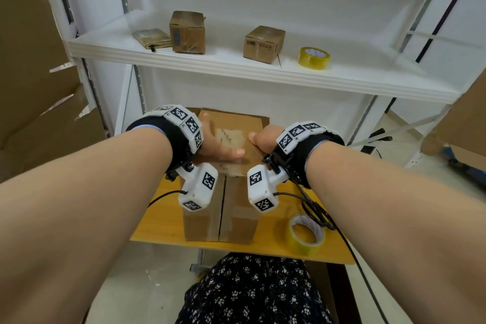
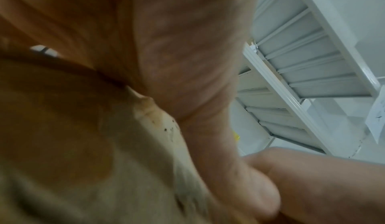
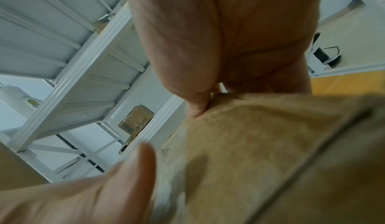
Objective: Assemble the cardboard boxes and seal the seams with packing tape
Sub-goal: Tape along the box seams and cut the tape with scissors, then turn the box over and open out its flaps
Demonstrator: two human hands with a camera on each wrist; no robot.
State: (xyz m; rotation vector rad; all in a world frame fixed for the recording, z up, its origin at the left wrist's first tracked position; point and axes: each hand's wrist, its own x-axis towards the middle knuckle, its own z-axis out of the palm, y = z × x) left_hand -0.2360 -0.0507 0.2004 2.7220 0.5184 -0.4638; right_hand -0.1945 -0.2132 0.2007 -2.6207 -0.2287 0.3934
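A brown cardboard box [image 1: 236,208] stands on a small yellow table [image 1: 163,221]. An untaped vertical seam between two flaps faces me. My left hand [image 1: 218,144] lies on the box top, palm down, with the thumb stretched flat across the cardboard [image 2: 83,161]. My right hand [image 1: 265,139] grips the top right edge. Its thumb presses on the top [image 3: 270,153] and its fingers go down the right side, mostly hidden. A roll of yellowish packing tape [image 1: 306,235] lies on the table right of the box, apart from both hands.
A white metal shelf [image 1: 236,71] stands just behind the table. It carries two small closed boxes [image 1: 187,32] [image 1: 263,44], a flattened carton [image 1: 152,38] and a second tape roll [image 1: 313,58]. Large cardboard sheets [image 1: 39,87] lean at the left. Wrist cables trail over the table's right side.
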